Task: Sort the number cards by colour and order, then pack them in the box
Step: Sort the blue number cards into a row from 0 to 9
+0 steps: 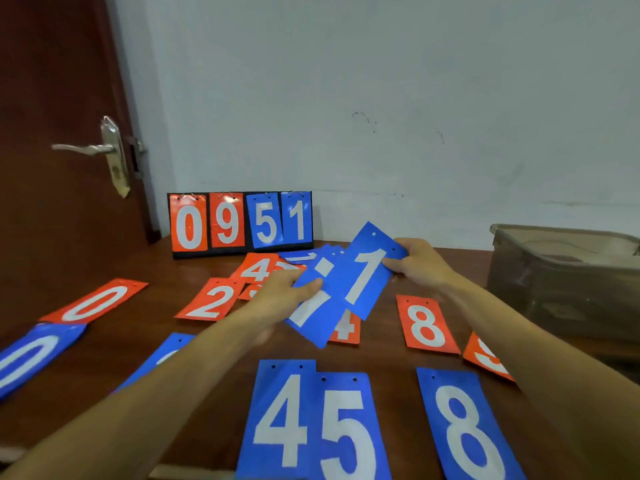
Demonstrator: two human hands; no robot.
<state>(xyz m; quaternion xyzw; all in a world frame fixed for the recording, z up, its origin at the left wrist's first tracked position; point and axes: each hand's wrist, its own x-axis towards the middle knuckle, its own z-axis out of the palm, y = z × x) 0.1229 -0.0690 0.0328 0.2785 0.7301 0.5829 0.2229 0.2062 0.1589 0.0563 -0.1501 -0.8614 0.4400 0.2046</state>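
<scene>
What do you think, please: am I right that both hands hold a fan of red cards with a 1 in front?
No: the head view shows the left hand and right hand holding a fan of blue cards, not red, with a 1 in front.

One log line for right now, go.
phase: sorting | left hand: grips blue cards | right hand: pinches blue 1 card | box: at right, untouched
</scene>
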